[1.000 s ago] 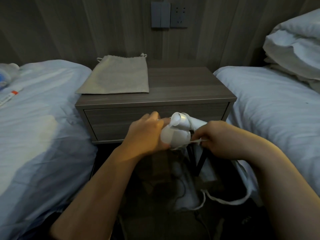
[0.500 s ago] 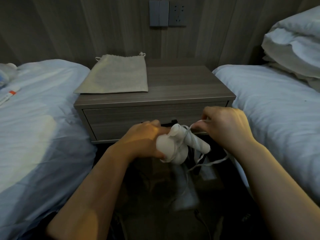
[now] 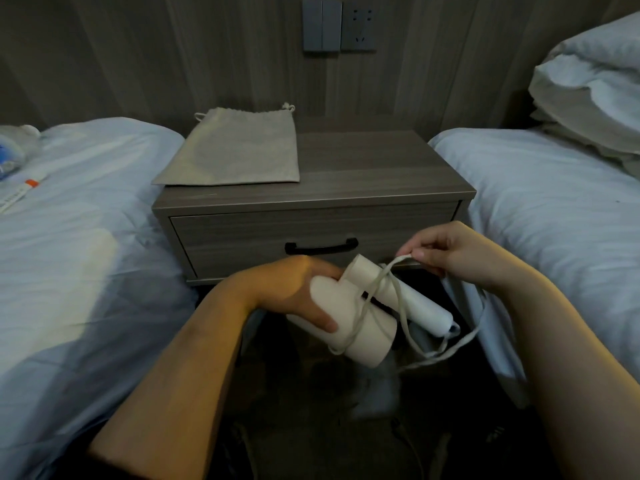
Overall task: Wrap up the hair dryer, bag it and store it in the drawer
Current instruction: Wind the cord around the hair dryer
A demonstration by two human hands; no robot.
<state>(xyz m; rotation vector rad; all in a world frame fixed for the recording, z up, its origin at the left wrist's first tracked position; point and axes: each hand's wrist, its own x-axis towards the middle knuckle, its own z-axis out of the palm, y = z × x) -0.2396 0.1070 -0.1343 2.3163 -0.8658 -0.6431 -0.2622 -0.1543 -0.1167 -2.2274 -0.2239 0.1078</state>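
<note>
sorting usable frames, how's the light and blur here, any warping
Head view: dim, floor nearly black, warm light on the left hand. Head view: dryer and cord fairly sharp, a pale smear below them too blurred to name. Head view: wide lens bows the nightstand edges.

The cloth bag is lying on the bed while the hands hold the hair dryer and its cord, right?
Not quite. The head view shows the cloth bag lying on the nightstand, not on the bed. The rest is right: the left hand holds the hair dryer and the right hand pinches its cord.
</note>
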